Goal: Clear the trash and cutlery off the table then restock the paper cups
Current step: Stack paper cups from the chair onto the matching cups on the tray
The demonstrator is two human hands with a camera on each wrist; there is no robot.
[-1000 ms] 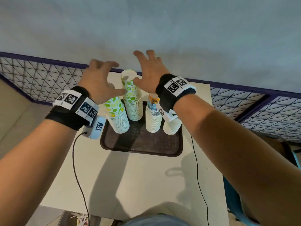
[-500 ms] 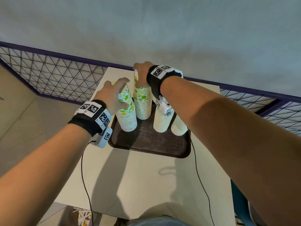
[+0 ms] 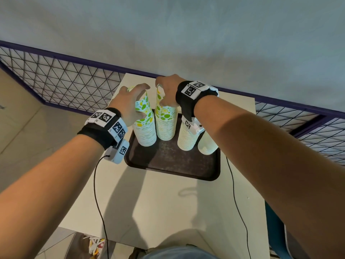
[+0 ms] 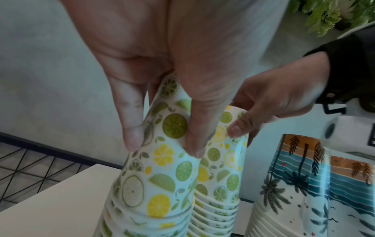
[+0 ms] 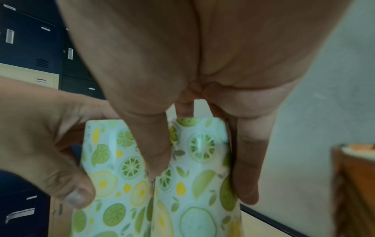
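Observation:
A dark brown tray [image 3: 168, 165] on the white table [image 3: 168, 212] carries several upside-down paper cup stacks. Two are citrus-patterned, two carry palm prints [image 3: 186, 139] [image 4: 288, 184]. My left hand [image 3: 138, 101] [image 4: 162, 147] grips the top of the left citrus stack [image 3: 145, 128] [image 4: 162, 176] from above, thumb and fingers on opposite sides. My right hand [image 3: 168, 92] [image 5: 202, 168] grips the top of the second citrus stack [image 3: 165, 124] [image 5: 182, 200] the same way. Both stacks stand on the tray, side by side and touching.
A wire mesh fence [image 3: 65, 85] and a grey wall run behind the table. Two black cables [image 3: 97, 193] hang from my wrists over the table's front. A blue chair [image 3: 274, 230] stands at the right. Some litter with white forks [image 3: 95, 245] lies below the table's front left corner.
A second ago both hands hovered open over the citrus stacks. They came down and their fingers closed round the top cups; the stacks stay on the tray.

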